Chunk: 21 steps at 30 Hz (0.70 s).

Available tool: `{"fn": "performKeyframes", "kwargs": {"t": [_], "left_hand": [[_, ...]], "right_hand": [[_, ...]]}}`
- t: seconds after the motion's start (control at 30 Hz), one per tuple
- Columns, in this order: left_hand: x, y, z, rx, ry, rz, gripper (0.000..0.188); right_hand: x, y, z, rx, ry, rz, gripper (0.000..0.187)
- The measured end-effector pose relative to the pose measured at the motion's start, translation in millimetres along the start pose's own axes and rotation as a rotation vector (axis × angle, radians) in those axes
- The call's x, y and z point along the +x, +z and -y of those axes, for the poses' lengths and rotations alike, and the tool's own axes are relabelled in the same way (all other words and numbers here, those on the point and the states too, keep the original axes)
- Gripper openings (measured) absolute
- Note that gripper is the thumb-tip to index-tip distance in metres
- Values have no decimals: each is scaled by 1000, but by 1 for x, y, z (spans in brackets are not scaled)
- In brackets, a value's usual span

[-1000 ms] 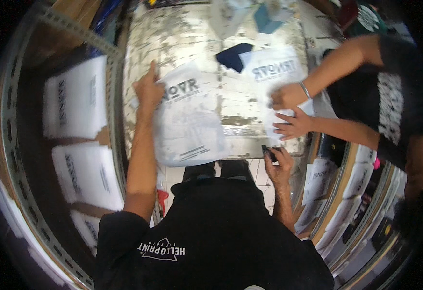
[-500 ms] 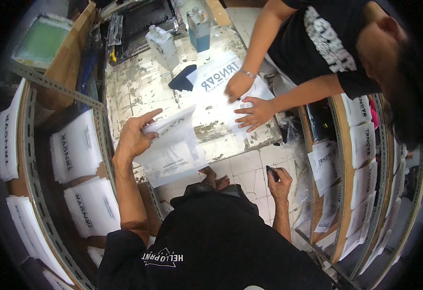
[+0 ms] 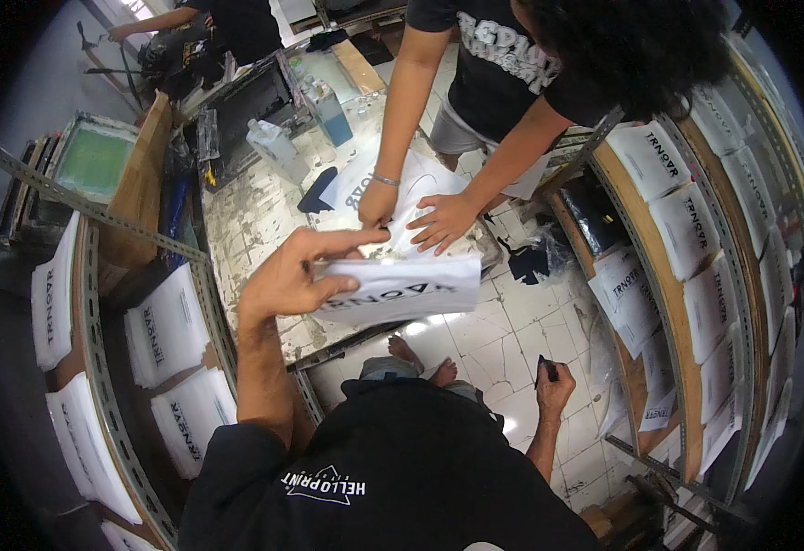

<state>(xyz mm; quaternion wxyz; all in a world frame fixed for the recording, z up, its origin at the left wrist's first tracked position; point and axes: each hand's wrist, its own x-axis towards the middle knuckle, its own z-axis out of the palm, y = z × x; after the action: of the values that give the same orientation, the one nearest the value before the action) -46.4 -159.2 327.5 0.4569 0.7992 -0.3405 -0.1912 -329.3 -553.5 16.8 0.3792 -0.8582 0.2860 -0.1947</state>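
- At the upper left, behind the rack, a green panel (image 3: 96, 163) beside other frames, probably packed closely to save room.
- In the left rack, printed white sheets (image 3: 168, 331) in neat stacks, likely laid flat against creasing.
- At the back of the worn table (image 3: 236, 213), a whitish bottle (image 3: 276, 147) and a blue-filled bottle (image 3: 331, 115), perhaps placed there to leave the front free for handling.
- In the left hand (image 3: 303, 275), a white bag (image 3: 411, 292), pinched narrowly at one end between thumb and fingers; forefinger stretched out above, seemingly to let the rest hang free and uncrumpled over the table's near edge.
- Just beyond, next to a dark cloth (image 3: 317, 191), a printed white piece (image 3: 354, 185) under a co-worker's hands: one bent inward (image 3: 378, 203), one spread flat (image 3: 444, 222), apparently to keep it from sliding.
- Low at the right, well apart from the bag, a small black object (image 3: 545, 370) closed in the right hand (image 3: 556, 391); cannot tell its kind. Held out over the tiled floor (image 3: 503, 335), perhaps to stay clear of the white surface.
- Along the right rack, more stacks (image 3: 696, 219), print uppermost, probably for easy recognition.
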Motion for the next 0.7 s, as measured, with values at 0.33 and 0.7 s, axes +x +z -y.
{"fn": "performKeyframes", "kwargs": {"t": [0.33,0.7], "left_hand": [[114,43,65,-200,22,-52,53],[183,51,129,-102,0,-128,41]], "right_hand": [[-33,11,-25,-58,194,-180,15],[-40,54,-26,20,273,-207,17]]}}
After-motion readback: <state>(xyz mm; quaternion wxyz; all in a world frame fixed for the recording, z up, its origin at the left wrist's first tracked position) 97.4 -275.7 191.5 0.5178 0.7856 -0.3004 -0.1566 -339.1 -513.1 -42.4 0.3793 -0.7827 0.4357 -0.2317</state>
